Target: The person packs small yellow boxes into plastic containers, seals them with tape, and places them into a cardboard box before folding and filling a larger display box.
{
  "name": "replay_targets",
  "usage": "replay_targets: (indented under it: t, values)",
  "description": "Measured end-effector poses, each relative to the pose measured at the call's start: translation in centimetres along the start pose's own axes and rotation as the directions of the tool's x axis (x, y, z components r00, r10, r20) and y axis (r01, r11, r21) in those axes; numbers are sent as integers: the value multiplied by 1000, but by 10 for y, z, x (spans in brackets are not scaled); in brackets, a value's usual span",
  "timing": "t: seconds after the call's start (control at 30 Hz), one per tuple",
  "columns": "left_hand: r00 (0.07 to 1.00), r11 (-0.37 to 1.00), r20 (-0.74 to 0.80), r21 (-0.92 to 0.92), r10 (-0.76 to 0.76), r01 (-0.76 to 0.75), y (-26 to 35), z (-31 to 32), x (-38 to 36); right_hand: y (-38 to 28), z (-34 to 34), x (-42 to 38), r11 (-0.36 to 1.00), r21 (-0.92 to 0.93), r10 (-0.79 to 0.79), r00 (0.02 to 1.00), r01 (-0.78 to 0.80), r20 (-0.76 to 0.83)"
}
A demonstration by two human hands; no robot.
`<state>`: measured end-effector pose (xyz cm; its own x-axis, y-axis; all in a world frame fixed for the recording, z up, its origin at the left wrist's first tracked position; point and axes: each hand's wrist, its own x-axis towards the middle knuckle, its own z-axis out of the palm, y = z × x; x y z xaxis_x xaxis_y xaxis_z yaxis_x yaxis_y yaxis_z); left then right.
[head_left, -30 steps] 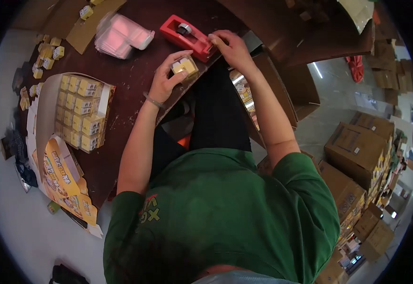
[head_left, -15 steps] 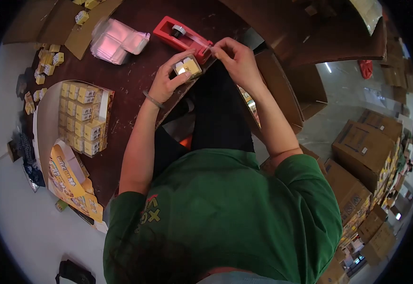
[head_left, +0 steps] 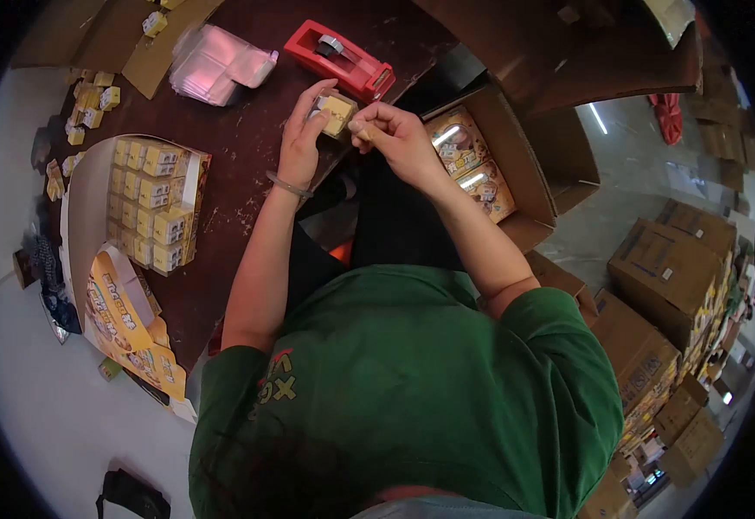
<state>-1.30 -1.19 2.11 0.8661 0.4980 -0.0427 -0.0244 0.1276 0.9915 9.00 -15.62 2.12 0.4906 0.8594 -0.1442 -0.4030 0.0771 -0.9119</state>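
Near the table's edge my left hand [head_left: 299,143] holds a small clear package with yellow-and-white boxes [head_left: 336,112] inside, its fingers wrapped round the side. My right hand [head_left: 388,137] is closed in a pinch at the package's right side; whatever is between the fingertips is too small to make out. A red tape dispenser [head_left: 339,59] sits on the dark table [head_left: 243,164] just beyond both hands. To its left lies a stack of clear plastic sleeves [head_left: 220,65].
A display carton [head_left: 197,186] of small yellow boxes stands at the left, with loose boxes [head_left: 92,108] beyond it. At the right, an open cardboard box [head_left: 520,147] holds printed packages [head_left: 472,164]. Large cartons [head_left: 665,268] are stacked farther right.
My right hand has moved from the dispenser's end down and left to the package. The package has shifted slightly left, and the printed packages in the open box show more fully.
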Motion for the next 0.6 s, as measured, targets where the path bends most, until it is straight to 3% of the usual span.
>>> replay_targets:
  t: [0.13,0.23,0.27,0.33,0.37,0.4,0.43,0.47,0.5,0.57,0.6]
  values:
    - [999,994,39,-112,-2,7,-4,-6,2,8,1,6,999,-52,-6,998,2,-70]
    - [997,970,51,237,52,-63,-1,-3,-1,15,-3,11,998,-57,30,994,-35,-102]
    - [999,985,22,167,34,-38,-1,-3,-2,17,-4,12,997,-51,44,993,-50,-109]
    - [999,1000,-32,27,3,-2,-3,-4,0,11,6,9,846,-533,-129,965,-12,-227]
    - [998,986,-68,-168,3,-15,-7,-5,-5,6,14,5,685,-728,-234,940,-22,-249]
    - [995,934,-101,-356,4,-39,-13,-6,-10,-2,22,-1,657,-745,-150,948,-116,-280]
    - [991,845,-132,-531,-5,-67,-14,-4,-15,-2,29,-8,657,-752,-206,944,-61,-257]
    - [981,804,-189,-578,32,-137,-15,-3,-22,2,34,-14,656,-754,-252,938,-15,-238]
    - [981,737,-196,-662,6,-137,-15,1,-29,7,36,-15,504,-850,-442,891,155,-100]
    - [978,577,-200,-805,-50,-135,-16,7,-41,7,36,-14,819,-552,-275,952,157,-136]
    - [983,585,-184,-797,0,-149,-15,6,-45,1,37,-12,923,-362,-190,974,134,-125]
